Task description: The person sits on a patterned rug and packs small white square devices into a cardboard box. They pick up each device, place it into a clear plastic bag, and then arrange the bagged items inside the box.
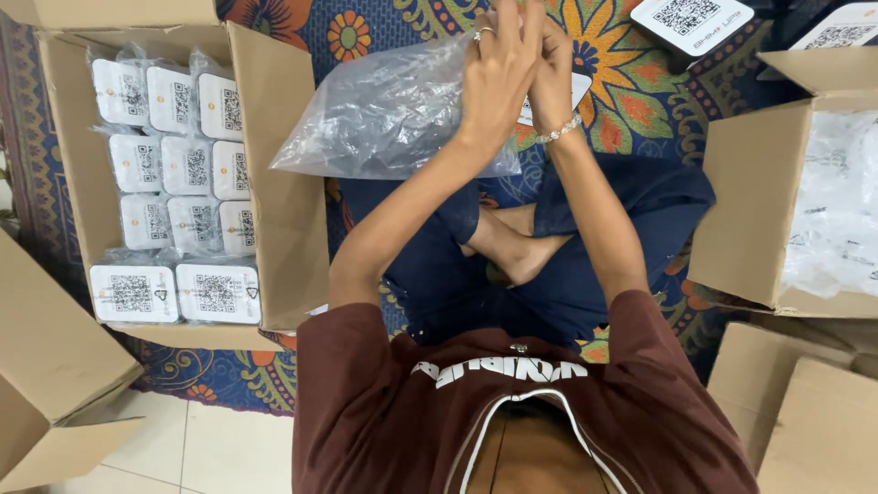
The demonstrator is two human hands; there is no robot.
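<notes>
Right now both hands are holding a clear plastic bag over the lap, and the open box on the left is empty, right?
Not quite. In the head view, the left box is packed with white bagged devices. Both hands, left hand and right hand, do hold the clear bag.

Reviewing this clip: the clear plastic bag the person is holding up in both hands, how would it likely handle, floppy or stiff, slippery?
The clear plastic bag looks floppy: it sags in creases below the left hand and right hand pinching its top. It probably weighs little, being thin, see-through film. Its glossy sheen suggests a slippery surface, so a loose grip might let it slide.
</notes>
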